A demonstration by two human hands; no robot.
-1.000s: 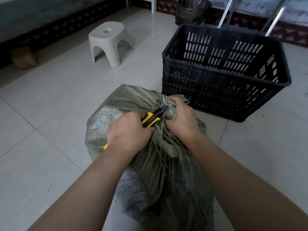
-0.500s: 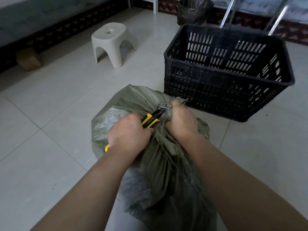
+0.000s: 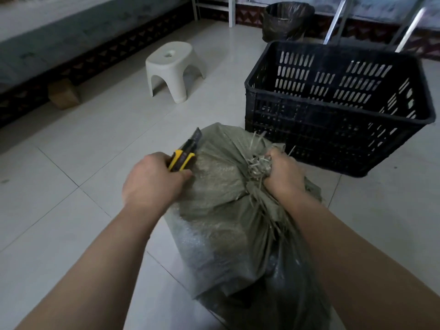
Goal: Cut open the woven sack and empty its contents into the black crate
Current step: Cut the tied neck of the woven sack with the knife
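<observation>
A full grey-green woven sack stands on the tiled floor right in front of me. My right hand grips its bunched neck, where frayed cut strands stick out. My left hand holds a yellow-and-black utility knife, blade out and pointing away from me, just left of the sack's top and clear of the neck. The black slotted crate stands behind the sack to the right; I see nothing inside it.
A white plastic stool stands at the back left. A dark bin with a liner and metal legs are behind the crate. A low ledge with a brown block runs along the left.
My left hand has pulled the knife away from the sack's neck, out to the left. Frayed cut strands now show at the neck in my right hand.
</observation>
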